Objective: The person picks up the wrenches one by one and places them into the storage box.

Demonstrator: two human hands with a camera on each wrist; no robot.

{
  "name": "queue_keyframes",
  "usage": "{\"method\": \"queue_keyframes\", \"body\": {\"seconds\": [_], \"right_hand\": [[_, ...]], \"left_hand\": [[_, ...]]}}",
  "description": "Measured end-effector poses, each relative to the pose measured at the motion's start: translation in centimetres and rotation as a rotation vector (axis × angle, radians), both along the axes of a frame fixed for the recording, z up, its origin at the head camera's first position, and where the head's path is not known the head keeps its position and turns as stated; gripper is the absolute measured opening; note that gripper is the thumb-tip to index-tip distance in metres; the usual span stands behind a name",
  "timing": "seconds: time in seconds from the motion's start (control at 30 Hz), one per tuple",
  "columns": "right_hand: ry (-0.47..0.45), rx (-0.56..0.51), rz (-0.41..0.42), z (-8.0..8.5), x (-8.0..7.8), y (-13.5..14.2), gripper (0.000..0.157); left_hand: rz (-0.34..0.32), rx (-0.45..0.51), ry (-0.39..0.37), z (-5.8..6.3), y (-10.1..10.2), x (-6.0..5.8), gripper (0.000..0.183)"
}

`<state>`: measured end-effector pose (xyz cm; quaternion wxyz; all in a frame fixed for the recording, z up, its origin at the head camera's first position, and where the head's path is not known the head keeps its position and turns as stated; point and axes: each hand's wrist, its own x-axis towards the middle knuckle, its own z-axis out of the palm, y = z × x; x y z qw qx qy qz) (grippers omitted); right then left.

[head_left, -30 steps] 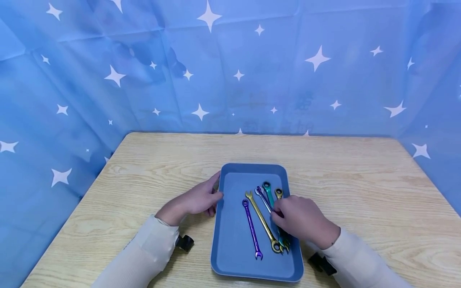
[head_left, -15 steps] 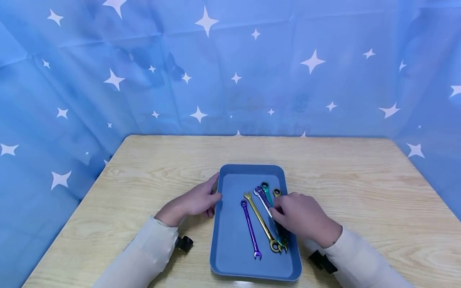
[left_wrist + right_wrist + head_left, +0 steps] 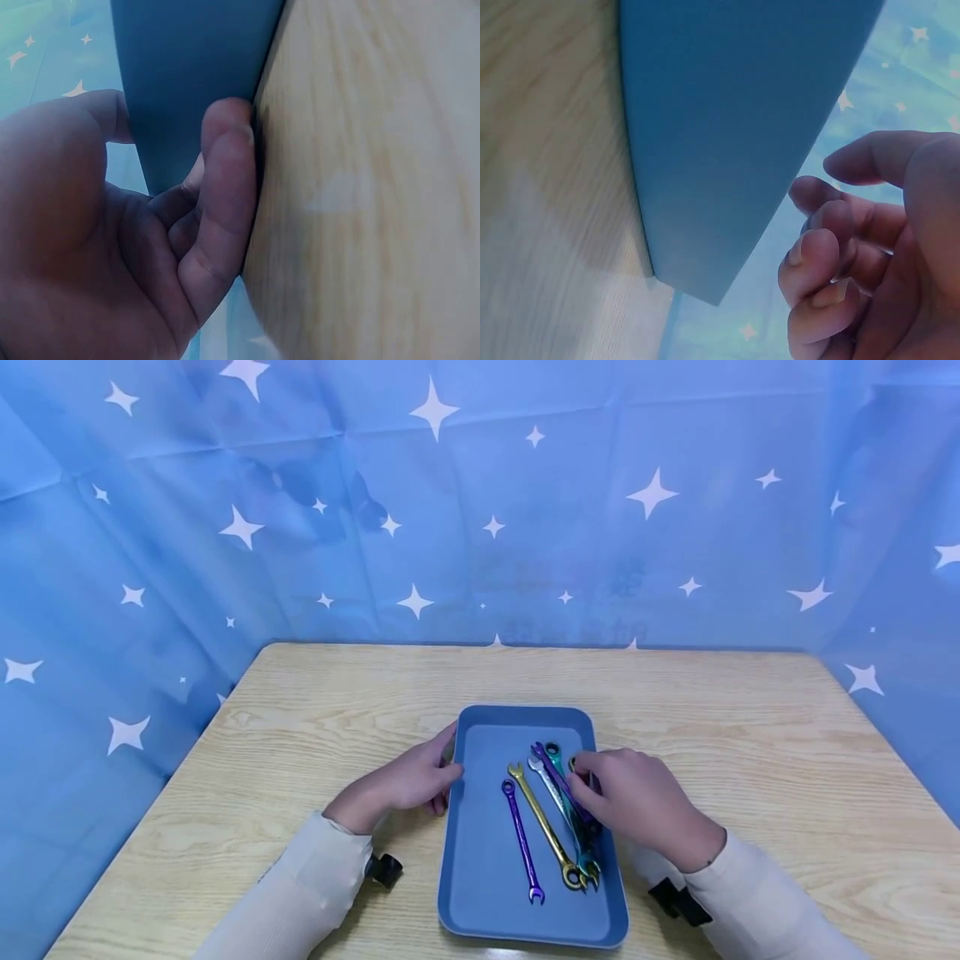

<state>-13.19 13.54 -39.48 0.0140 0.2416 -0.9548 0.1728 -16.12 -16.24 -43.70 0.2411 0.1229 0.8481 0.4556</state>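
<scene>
My left hand (image 3: 408,775) grips the left side of a blue-grey tray (image 3: 480,893), thumb over its rim. In the left wrist view its fingers (image 3: 225,180) lie along the tray's outer wall. My right hand (image 3: 633,797) is over the right rim, fingers loosely bent; the right wrist view shows nothing between thumb and fingertips (image 3: 810,255). Just beside it a purple wrench (image 3: 553,771) lies across a turquoise wrench (image 3: 583,852) and a silver wrench (image 3: 550,787). Further left are a gold wrench (image 3: 542,814) and another purple wrench (image 3: 521,839). A gold ring end is mostly hidden under the right hand.
The tray stands on a light wood table (image 3: 337,693). A blue cloth with white stars (image 3: 480,543) hangs behind and at both sides. Each wrist carries a black camera mount, one (image 3: 385,870) at the left and one (image 3: 678,902) at the right.
My right hand has let go of the purple wrench and shifted slightly up and right; that wrench now shows lying on the others. The left hand stays on the tray.
</scene>
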Motion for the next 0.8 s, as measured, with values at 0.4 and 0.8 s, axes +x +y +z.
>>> {"method": "queue_keyframes", "body": {"seconds": [0.4,0.8], "right_hand": [[0.035,-0.009,-0.002,0.0,-0.42,0.04,0.032],[0.099,-0.033,-0.019,0.29,-0.47,0.78,0.037]], "left_hand": [[0.007,-0.002,-0.003,-0.21,-0.03,-0.28,0.077],[0.004,-0.007,-0.002,-0.15,0.11,-0.26,0.075]]}}
